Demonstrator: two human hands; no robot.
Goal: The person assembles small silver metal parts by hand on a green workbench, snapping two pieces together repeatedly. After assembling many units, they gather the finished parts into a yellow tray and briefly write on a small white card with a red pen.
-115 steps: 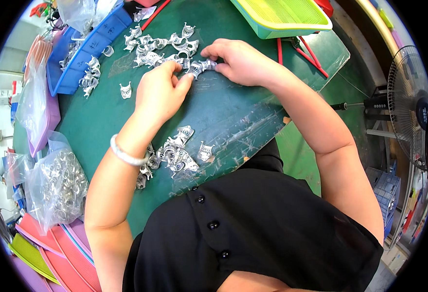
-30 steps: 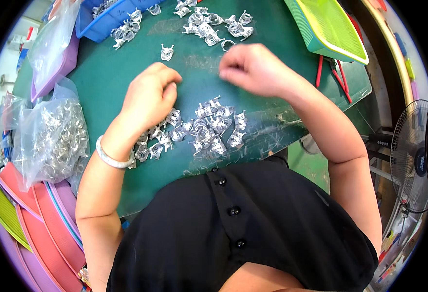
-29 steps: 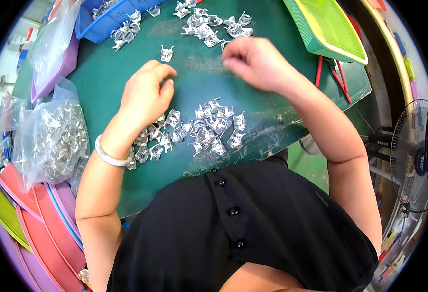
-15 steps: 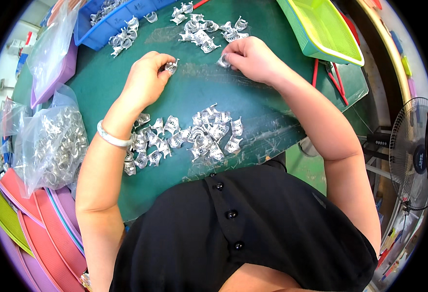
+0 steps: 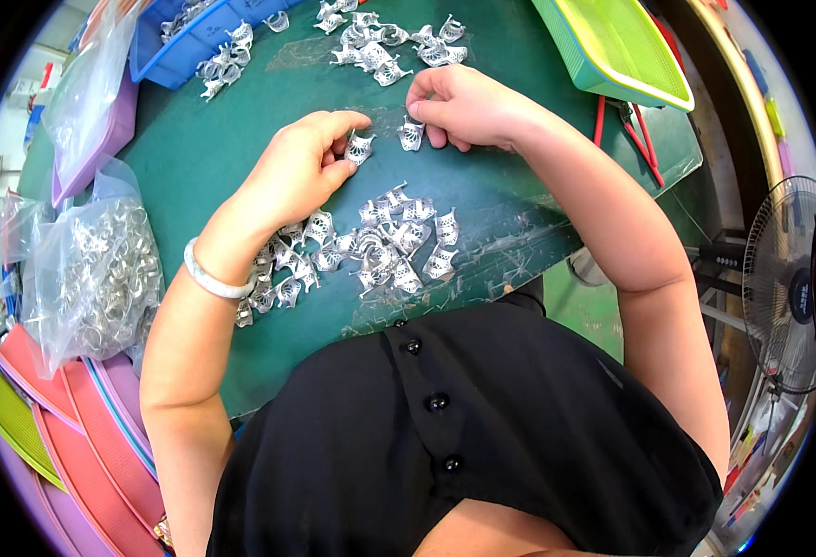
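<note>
My left hand pinches a silver openwork ring between thumb and fingers, low over the green tabletop. Just to its right, my right hand grips a second silver openwork ring by its upper end with the fingertips. Between my forearms, nearer my body, lies a pile of similar rings; another heap beside it is partly covered by my left wrist. Beyond my hands sit more loose rings in small groups.
A blue bin and a purple tray stand at the far left. Below them is a clear bag of rings. At far right are a green basket, red-handled pliers and a fan. Stacked trays fill the lower left.
My left hand has moved right and nearer my body with its ring. My right hand has shifted slightly left and nearer, and its ring now shows below the fingers.
</note>
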